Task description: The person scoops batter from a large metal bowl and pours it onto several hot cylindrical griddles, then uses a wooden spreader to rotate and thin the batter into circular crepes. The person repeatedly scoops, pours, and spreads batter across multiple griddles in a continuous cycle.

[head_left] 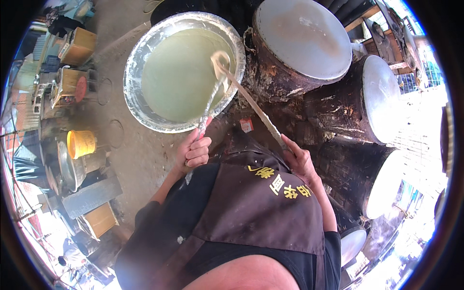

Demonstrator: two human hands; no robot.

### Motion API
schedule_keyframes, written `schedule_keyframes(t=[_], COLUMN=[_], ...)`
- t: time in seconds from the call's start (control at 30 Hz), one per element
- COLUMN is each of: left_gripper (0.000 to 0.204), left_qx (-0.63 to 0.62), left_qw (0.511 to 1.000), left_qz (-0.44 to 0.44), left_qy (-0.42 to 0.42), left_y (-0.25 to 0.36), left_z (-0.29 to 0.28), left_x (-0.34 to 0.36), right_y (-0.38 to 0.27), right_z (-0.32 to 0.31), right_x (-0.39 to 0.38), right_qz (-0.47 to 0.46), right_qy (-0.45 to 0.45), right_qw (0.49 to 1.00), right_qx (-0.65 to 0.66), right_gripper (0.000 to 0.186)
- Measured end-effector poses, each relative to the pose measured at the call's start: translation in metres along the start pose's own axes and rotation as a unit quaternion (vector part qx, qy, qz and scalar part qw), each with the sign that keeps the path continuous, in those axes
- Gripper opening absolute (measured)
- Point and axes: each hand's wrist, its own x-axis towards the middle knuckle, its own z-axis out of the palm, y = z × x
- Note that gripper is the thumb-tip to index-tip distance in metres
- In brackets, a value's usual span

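A large round basin [134, 82] with a white-crusted rim holds pale greenish-white liquid [179, 72]. My left hand [193, 151] is closed around a thin, pale-crusted rod [209, 107], which slants up over the basin's near right rim. In my right hand [299, 157] is a long wooden stick [253, 105], gripped near its lower end. The far ends of rod and stick meet over the right side of the liquid, at a small pale rounded piece [221, 60]. I cannot tell which of the two that piece belongs to, or whether it touches the liquid.
Dark, crusted drum-like vats with pale round tops stand along the right, the nearest a large vat [302, 38] beside the basin. On the left are a yellow bucket [81, 143], a metal basin [71, 166] and wooden boxes [78, 46]. A small red-and-white packet [246, 125] lies before me.
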Motion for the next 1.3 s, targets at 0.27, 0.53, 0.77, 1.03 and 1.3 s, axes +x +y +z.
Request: schedule_keyframes(t=[0.27, 0.53, 0.77, 1.03, 1.3], left_gripper=[0.046, 0.044, 0.044, 0.040, 0.042], left_qx=[0.434, 0.372, 0.358, 0.349, 0.425], left_qw=[0.867, 0.885, 0.899, 0.936, 0.881], left_qz=[0.239, 0.271, 0.204, -0.012, -0.208], left_qy=[-0.058, 0.071, 0.150, 0.043, 0.014], left_y=[0.005, 0.014, 0.023, 0.037, -0.041], left_z=[0.118, 0.114, 0.087, 0.115, 0.131], left_x=[-0.021, -0.017, -0.009, 0.040, 0.162], right_y=[-0.084, -0.110, -0.127, -0.063, -0.029], right_z=[-0.044, -0.018, 0.011, -0.004, -0.039], right_x=[0.014, 0.064, 0.106, 0.054, -0.066], right_qz=[0.023, 0.101, 0.031, 0.119, 0.113], right_qy=[-0.007, -0.176, -0.025, 0.124, 0.363], right_qw=[0.938, 0.954, 0.963, 0.970, 0.924], right_qx=[0.345, 0.220, 0.268, 0.173, 0.050], right_gripper=[0.052, 0.050, 0.048, 0.047, 0.052])
